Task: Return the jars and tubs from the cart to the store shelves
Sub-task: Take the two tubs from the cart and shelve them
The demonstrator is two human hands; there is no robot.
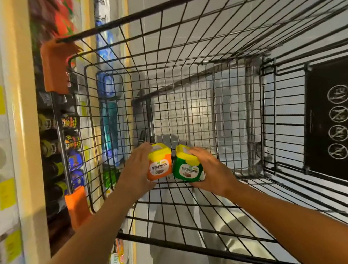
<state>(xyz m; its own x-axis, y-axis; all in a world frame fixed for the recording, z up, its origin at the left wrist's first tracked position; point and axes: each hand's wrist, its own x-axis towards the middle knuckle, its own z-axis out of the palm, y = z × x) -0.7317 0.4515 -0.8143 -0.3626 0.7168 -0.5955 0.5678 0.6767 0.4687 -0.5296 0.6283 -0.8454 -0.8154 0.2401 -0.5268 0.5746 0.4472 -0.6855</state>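
Observation:
Inside the black wire cart, two square tubs with yellow lids stand side by side near its left wall. My left hand wraps the left side of the orange tub, fingers over its lid edge. My right hand grips the green tub from the right, fingers across its lid. The two tubs almost touch each other. Both forearms reach in over the cart's near rim.
Store shelves with jars, tins and yellow price tags run along the left, close to the cart. Orange corner bumpers sit on the cart's left side. A black sign panel hangs on the cart's right wall.

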